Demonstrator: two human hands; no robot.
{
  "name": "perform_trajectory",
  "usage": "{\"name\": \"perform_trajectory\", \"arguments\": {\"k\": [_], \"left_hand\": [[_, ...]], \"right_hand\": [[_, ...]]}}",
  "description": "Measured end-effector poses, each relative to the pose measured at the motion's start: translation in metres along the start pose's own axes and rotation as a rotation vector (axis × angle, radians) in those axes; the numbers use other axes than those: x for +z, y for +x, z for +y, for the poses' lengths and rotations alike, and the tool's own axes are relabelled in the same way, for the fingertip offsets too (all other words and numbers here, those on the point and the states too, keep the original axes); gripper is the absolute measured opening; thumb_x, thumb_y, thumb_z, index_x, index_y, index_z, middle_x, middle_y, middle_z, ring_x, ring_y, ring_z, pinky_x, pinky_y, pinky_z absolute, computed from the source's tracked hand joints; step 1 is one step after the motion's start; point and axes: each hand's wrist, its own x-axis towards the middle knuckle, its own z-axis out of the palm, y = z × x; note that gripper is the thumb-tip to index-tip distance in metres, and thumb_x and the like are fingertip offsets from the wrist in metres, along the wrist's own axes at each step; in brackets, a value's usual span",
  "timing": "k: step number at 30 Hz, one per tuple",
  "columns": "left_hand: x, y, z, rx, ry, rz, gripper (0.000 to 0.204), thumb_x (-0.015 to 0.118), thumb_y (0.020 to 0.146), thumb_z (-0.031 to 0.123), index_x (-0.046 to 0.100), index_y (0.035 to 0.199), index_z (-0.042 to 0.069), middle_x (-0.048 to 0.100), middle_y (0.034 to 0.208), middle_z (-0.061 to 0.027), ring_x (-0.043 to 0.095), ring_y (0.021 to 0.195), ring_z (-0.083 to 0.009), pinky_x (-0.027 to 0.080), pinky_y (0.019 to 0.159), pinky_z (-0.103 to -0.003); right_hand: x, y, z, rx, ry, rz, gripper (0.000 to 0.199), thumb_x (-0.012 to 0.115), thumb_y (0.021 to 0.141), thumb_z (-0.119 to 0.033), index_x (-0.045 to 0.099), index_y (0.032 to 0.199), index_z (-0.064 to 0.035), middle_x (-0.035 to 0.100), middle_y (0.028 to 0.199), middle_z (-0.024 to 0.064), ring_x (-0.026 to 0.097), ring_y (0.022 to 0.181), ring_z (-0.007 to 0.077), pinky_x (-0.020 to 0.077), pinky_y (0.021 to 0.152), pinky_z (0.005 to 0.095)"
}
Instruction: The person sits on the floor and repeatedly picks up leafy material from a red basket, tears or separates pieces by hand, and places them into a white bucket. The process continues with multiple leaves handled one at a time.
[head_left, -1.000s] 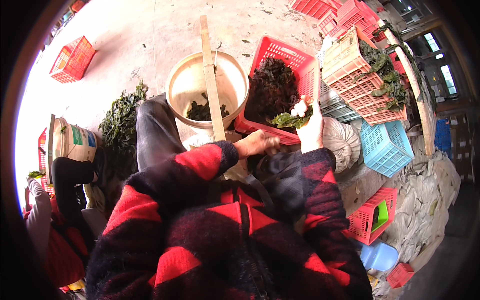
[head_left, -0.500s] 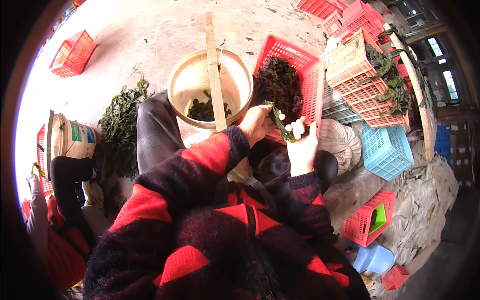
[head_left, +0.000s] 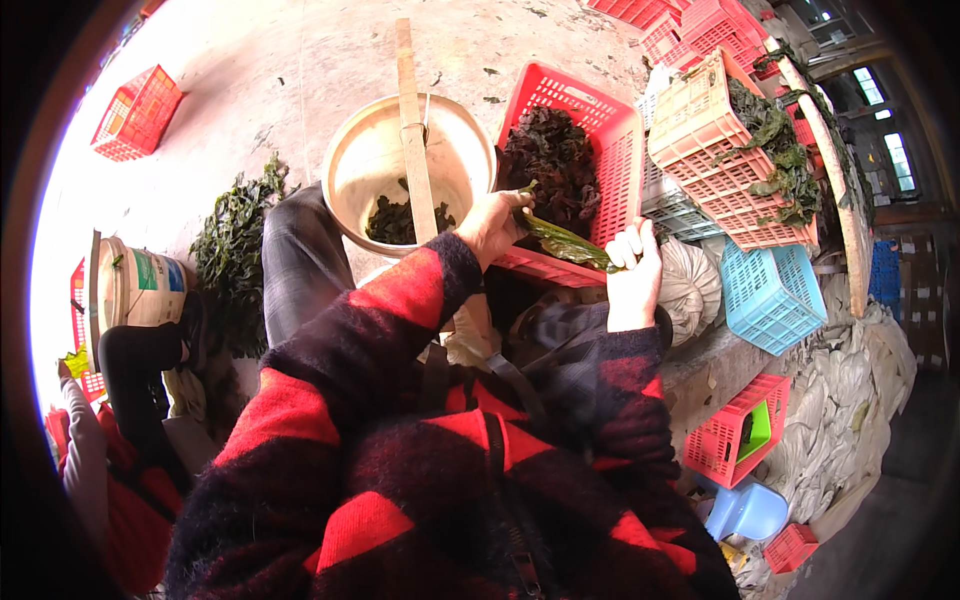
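Note:
A long, dark green strip of seaweed (head_left: 564,241) is stretched between my two hands over the near side of a red plastic crate (head_left: 624,150). My left hand (head_left: 492,228) pinches one end, close beside the rim of a round white bucket (head_left: 345,150). The other end is gripped by my right hand (head_left: 635,275), fingers curled, at the crate's near right corner. A pile of dark brown seaweed (head_left: 552,155) fills much of the crate. Across the bucket lies a wooden slat (head_left: 412,130), and some green seaweed (head_left: 392,221) rests on the bucket's bottom.
Loose seaweed (head_left: 235,260) is heaped on the floor left of my leg. At far left a co-worker (head_left: 110,460) sits beside another bucket (head_left: 140,285). To the right stand stacked orange crates (head_left: 700,150), a blue crate (head_left: 772,295) and a white sack (head_left: 690,290).
My hands have moved apart, the right one outward to the right and the left slightly left. The seaweed strip, bunched before, is now drawn out between them.

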Motion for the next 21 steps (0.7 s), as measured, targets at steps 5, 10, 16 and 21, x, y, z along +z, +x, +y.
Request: {"name": "perform_trajectory", "arguments": {"k": [5, 10, 16, 21], "left_hand": [[0.003, 0.022, 0.003, 0.055, -0.129, -0.107, 0.014, 0.042, 0.098, 0.008, 0.055, 0.097, 0.003, 0.06, 0.085, -0.006, 0.058, 0.068, -0.0167, 0.052, 0.067, -0.031], [0.003, 0.038, -0.021, -0.018, 0.222, 0.178, 0.029, 0.047, 0.097, 0.029, 0.053, 0.107, 0.003, 0.06, 0.106, -0.0131, 0.057, 0.101, -0.0253, 0.045, 0.093, -0.048], [-0.014, -0.011, -0.068, -0.519, 0.279, -0.045, 0.067, 0.047, 0.096, 0.051, 0.044, 0.129, -0.006, 0.048, 0.135, -0.0233, 0.049, 0.126, -0.0365, 0.036, 0.103, -0.054], [0.006, -0.002, -0.069, -0.366, 0.102, -0.126, 0.045, 0.042, 0.1, 0.043, 0.056, 0.116, 0.004, 0.063, 0.119, -0.0137, 0.059, 0.111, -0.0331, 0.04, 0.1, -0.053]], "right_hand": [[-0.021, 0.012, -0.012, -0.077, 0.142, -0.027, 0.042, 0.034, 0.105, -0.035, 0.059, 0.093, -0.0033, 0.029, 0.061, -0.0052, 0.027, 0.049, 0.008, 0.0272, 0.05, 0.0246], [-0.024, 0.027, -0.01, -0.117, 0.311, -0.117, 0.049, 0.031, 0.106, -0.037, 0.061, 0.093, -0.0008, 0.028, 0.059, -0.0041, 0.028, 0.049, 0.009, 0.0281, 0.052, 0.0251], [-0.017, 0.042, 0.023, -0.041, 0.089, 0.0, 0.042, 0.037, 0.104, -0.041, 0.057, 0.087, -0.0076, 0.031, 0.056, -0.0045, 0.026, 0.045, 0.0078, 0.0274, 0.046, 0.0246], [-0.014, 0.025, 0.056, 0.118, 0.072, -0.055, 0.044, 0.037, 0.104, -0.04, 0.061, 0.096, -0.0047, 0.033, 0.059, -0.0038, 0.029, 0.047, 0.0083, 0.0297, 0.049, 0.0249]]}}
